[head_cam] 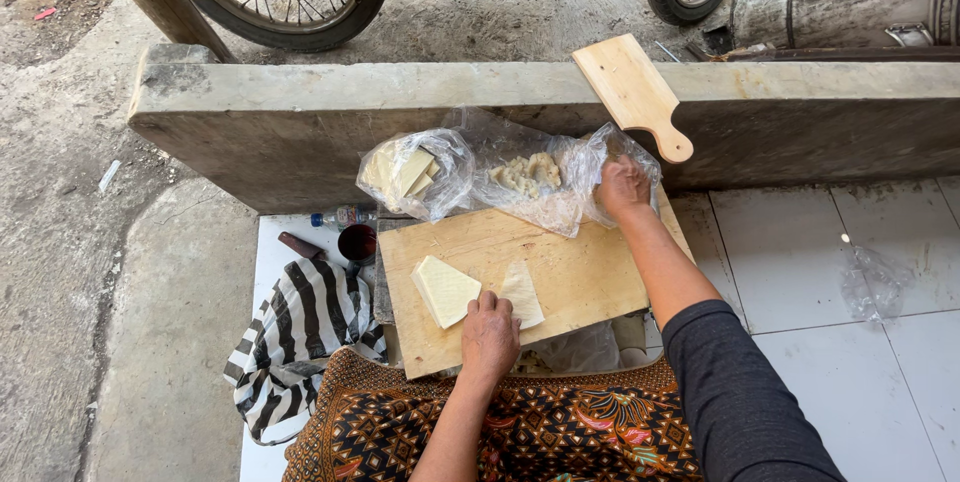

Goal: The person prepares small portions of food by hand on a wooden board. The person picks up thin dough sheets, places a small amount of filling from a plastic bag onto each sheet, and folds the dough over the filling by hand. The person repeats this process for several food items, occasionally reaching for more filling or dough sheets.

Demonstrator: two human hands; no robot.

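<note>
Work surface: a wooden board (560, 272) lies at the centre of the frame, propped over your lap, with a patterned brown cloth (520, 432) along its lower edge.
Left hand: your left hand (489, 334) rests at the lower edge of the board, fingers curled down and pressed onto the thin pale sheets; it pinches nothing that can be seen.
Pale sheets: two flat cream-coloured wrappers lie on the board, a squarish one (446, 290) just left of your left hand and a triangular one (522, 292) touching the fingertips.
Right hand: your right hand (622, 187) is at the upper right corner of the board, fingers closed on the edge of the clear plastic bag (whether it grips or only presses the film, you cannot tell).
Filling bag: the clear plastic bag (540, 177) lies open across the upper edge of the board, holding a lumpy pale yellow mass.
Wrapper bag: a second clear bag (412, 174), upper left of the board, holds stacked cream squares.
Paddle: a small wooden paddle board (632, 92) leans on the concrete ledge (300, 102), above your right hand.
Left of board: a striped black-and-white cloth (290, 342), a small dark cup (357, 242) and a small plastic bottle (345, 216) lying on its side, its label too small to tell.
Right of frame: crumpled clear plastic (872, 282) on the white tiles.
</note>
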